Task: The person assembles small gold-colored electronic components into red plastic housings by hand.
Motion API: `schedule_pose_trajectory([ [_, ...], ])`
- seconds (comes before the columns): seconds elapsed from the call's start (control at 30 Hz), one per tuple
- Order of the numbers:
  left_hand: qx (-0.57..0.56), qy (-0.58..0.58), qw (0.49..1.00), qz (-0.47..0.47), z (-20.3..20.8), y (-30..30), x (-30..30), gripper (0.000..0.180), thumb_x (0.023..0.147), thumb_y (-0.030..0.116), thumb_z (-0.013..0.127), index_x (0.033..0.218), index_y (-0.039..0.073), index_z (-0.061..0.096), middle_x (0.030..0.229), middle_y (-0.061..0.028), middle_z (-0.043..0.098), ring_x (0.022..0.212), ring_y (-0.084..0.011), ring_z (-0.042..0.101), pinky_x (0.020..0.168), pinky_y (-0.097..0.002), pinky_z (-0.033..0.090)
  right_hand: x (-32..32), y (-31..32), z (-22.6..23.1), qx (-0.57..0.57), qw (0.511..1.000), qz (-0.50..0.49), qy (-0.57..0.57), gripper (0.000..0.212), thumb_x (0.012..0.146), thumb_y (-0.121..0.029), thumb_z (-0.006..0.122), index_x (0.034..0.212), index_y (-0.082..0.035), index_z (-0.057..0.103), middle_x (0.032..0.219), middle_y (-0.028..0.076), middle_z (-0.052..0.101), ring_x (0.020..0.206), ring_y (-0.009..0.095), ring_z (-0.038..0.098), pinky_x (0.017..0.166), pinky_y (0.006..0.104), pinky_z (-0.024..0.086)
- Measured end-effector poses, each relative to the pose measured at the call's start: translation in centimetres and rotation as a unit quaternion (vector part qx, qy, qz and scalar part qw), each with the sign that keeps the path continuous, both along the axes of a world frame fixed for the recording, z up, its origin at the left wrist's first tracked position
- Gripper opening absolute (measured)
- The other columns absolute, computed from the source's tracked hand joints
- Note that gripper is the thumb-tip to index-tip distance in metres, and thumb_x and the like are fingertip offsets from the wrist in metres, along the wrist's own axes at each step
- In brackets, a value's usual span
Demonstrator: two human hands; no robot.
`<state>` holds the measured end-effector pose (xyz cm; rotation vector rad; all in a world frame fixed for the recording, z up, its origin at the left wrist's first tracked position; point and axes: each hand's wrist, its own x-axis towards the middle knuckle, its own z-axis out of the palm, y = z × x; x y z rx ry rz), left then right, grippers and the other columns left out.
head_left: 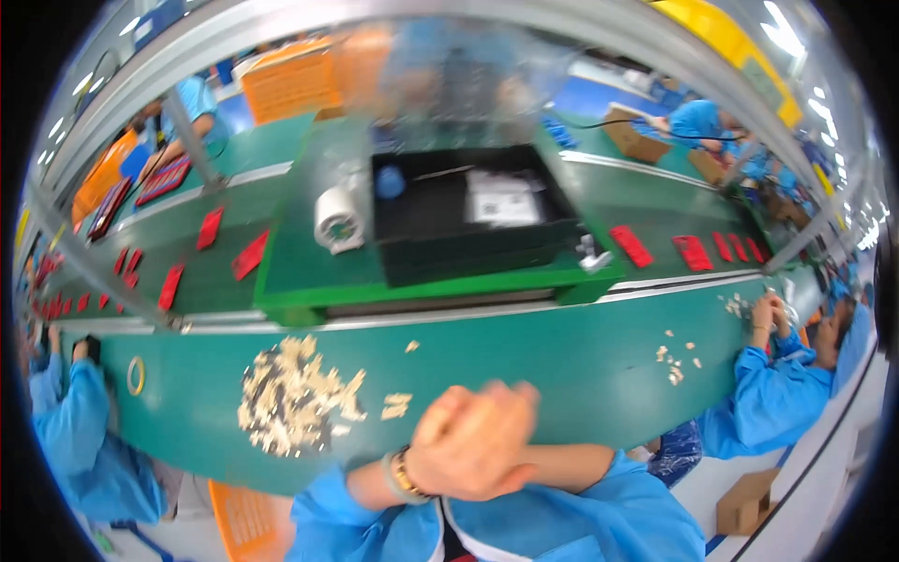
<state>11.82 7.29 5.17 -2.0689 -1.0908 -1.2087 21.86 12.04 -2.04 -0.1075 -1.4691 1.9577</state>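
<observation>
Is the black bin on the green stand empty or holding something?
Not empty: the black bin shows a flat white item and a small blue item inside.

A jumbled heap of small cream-coloured parts [298,398], flecked dark and shiny, lies on a green tabletop [581,351] at eight o'clock from the view's centre. A small cluster of similar pieces [396,406] sits at seven.
</observation>
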Motion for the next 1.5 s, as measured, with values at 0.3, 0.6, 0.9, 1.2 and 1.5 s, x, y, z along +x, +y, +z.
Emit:
schedule_pose_trajectory([
  [0.3,-0.342,-0.162,0.908,-0.179,-0.2,0.4,-1.6,0.045,0.079,0.030,0.058,0.110,-0.002,0.064,0.103,-0.0178,0.067,0.083,-0.0352,0.066,0.076,-0.0392,0.054,2.4,1.2,4.8,0.530,0.833,-0.032,-0.157,0.016,0.076,-0.014,0.057,0.086,-0.004,0.065,0.088,0.015,0.063,0.082,0.031,0.060,0.070,0.0392,0.049],
  [0.6,-0.324,-0.461,0.681,-0.469,-16.4,-3.0,-2.7,0.055,0.098,0.040,0.034,0.121,-0.004,0.057,0.114,-0.0242,0.063,0.101,-0.0348,0.063,0.087,-0.0429,0.049,0.7,0.3,2.5,0.753,0.555,-0.269,0.231,0.032,0.078,-0.011,0.057,0.051,-0.003,0.043,0.051,0.012,0.045,0.044,0.025,0.047,0.048,0.0343,0.045],
  [0.9,-0.069,-0.434,0.822,-0.363,-9.6,2.2,1.6,0.047,0.099,0.032,0.034,0.127,-0.002,0.053,0.129,-0.0223,0.052,0.120,-0.0332,0.047,0.100,-0.0432,0.037,-1.8,-2.8,2.7,0.377,0.880,-0.246,0.153,0.043,0.094,-0.040,0.040,0.111,-0.004,0.058,0.122,0.027,0.049,0.115,0.042,0.046,0.099,0.0511,0.033],
  [1.2,0.142,-0.423,0.866,-0.224,-4.6,2.4,4.9,0.046,0.099,0.028,0.035,0.133,0.000,0.048,0.142,-0.0217,0.042,0.137,-0.0327,0.034,0.111,-0.0447,0.027,-3.7,-0.5,7.6,0.330,0.905,-0.141,0.230,0.072,0.096,-0.053,0.029,0.147,-0.003,0.029,0.154,0.028,0.000,0.143,0.046,0.000,0.113,0.0547,0.004],
  [1.5,-0.015,-0.609,0.772,-0.182,0.4,2.1,-2.2,0.090,0.087,0.054,0.051,0.148,-0.002,0.018,0.156,-0.0218,0.011,0.145,-0.0358,0.007,0.115,-0.0511,0.004,1.7,-0.1,1.8,0.596,0.790,-0.102,-0.102,0.054,0.091,-0.042,0.053,0.127,-0.001,0.053,0.139,0.021,0.046,0.133,0.039,0.039,0.107,0.0586,0.027],
])
